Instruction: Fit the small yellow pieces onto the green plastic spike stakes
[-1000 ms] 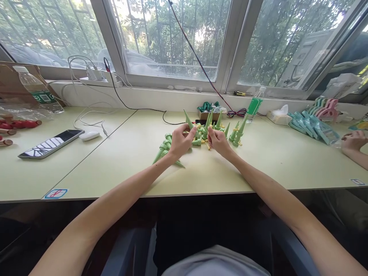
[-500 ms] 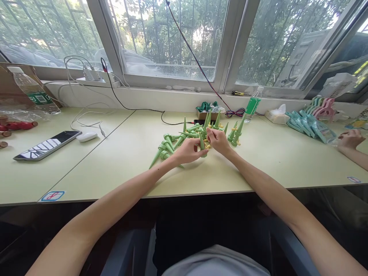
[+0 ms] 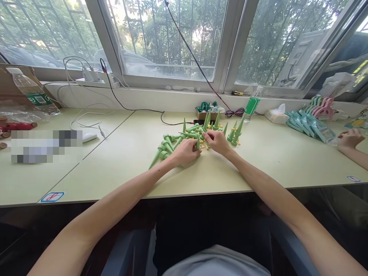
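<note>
Upright in my left hand [image 3: 186, 151] is a green plastic watering spike [image 3: 197, 144], its tip pointing up. My right hand [image 3: 218, 142] is pinched just right of it, over small yellow valve pieces [image 3: 204, 147] on the table. Whatever sits between my right fingertips is too small to make out. Beside my left hand lies a heap of green spikes [image 3: 166, 145]. More spikes stand behind my hands, and spikes with yellow valves fitted [image 3: 237, 134] stand to the right.
A small box [image 3: 202, 115] with green wrapping stands behind the spikes. A green-labelled bottle [image 3: 252, 104], a tissue box [image 3: 276, 115] and blue packets [image 3: 312, 126] are to the right. Another person's hand [image 3: 351, 138] rests at the far right. A cable [image 3: 143, 110] crosses the table's back.
My left hand has shifted slightly left with the spike. My right fingers have come away from the spike and moved slightly left and down, toward the yellow pieces.
</note>
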The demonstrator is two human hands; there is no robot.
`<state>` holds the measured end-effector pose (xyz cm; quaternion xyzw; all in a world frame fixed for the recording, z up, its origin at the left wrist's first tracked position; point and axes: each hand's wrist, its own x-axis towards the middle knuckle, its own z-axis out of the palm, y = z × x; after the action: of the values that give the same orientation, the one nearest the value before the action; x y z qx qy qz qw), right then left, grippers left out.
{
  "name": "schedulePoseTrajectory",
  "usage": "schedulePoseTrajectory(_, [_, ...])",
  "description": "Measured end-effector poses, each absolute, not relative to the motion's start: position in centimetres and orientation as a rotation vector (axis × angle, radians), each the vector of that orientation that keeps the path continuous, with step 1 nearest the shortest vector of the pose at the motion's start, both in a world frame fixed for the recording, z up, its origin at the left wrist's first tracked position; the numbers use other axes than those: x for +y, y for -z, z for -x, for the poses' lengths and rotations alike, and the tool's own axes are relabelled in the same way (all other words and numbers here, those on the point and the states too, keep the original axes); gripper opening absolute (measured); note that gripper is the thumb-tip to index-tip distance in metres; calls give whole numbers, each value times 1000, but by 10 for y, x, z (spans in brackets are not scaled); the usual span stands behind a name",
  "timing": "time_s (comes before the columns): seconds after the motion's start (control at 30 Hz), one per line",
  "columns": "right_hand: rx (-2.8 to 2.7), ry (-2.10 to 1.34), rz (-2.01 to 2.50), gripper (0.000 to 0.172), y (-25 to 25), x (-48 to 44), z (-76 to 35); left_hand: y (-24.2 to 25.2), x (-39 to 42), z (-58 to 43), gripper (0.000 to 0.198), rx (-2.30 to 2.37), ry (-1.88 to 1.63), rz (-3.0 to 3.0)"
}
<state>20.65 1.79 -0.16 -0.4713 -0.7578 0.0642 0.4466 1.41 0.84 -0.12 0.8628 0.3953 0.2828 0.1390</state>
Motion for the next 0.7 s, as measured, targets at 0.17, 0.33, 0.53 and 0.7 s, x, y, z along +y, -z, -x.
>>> schedulePoseTrajectory(0.17, [-1970, -209, 1185, 37, 1, 16, -207, -4, 4, -15, 29, 1164, -933, -2450])
schedulePoseTrajectory(0.33, [-2117, -264, 1183, 21, 1, 14, -209, -13, -3, -17, 29, 1187, -1215, -2275])
schedulePoseTrajectory(0.53, [-2182, -279, 1199, 19, 4, 14, -210, -19, -9, -20, 34, 1124, -1450, -2166])
schedulePoseTrajectory(0.7, [-2201, -355, 1131, 24, 2, 12, -209, -18, -12, -23, 36, 1096, -1484, -2165])
